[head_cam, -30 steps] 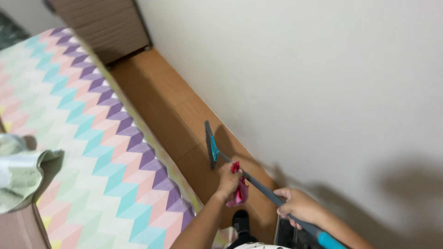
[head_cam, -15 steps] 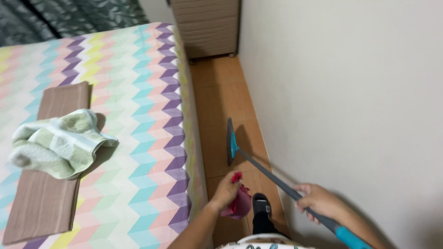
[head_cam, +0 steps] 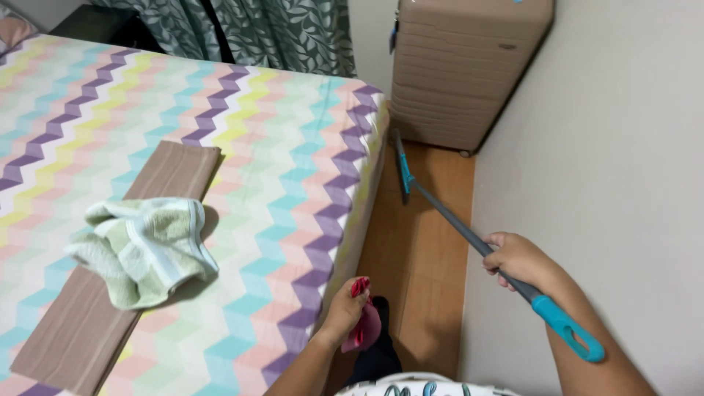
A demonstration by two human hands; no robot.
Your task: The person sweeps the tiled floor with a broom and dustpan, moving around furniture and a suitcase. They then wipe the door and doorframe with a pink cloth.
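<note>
Hands: left hand point(head_cam: 345, 312) at 6 o'clock, low in frame, fingers pinched around a small red cloth point(head_cam: 362, 323); right hand point(head_cam: 521, 260) at 4 o'clock, fist wrapped tight on the grey pole.
Tool: long-handled mop point(head_cam: 469, 238), teal grip end hanging past the right wrist, shaft slanting up toward 12 o'clock, teal head point(head_cam: 402, 165) down on the wooden floor point(head_cam: 433, 257).
Working strip: narrow floor channel between the bed edge at 9 o'clock and the pale wall point(head_cam: 609, 147) at 3 o'clock.
Technique: I judge that short, straight strokes along the channel suit best, shaft low, head flat against the boards.
Risk: head may knock the beige ribbed cabinet point(head_cam: 466, 66) at 12 o'clock.
Bed: zigzag sheet point(head_cam: 279, 169), brown folded cloth point(head_cam: 169, 176), green towel point(head_cam: 143, 249) lying on it at 9 o'clock.
</note>
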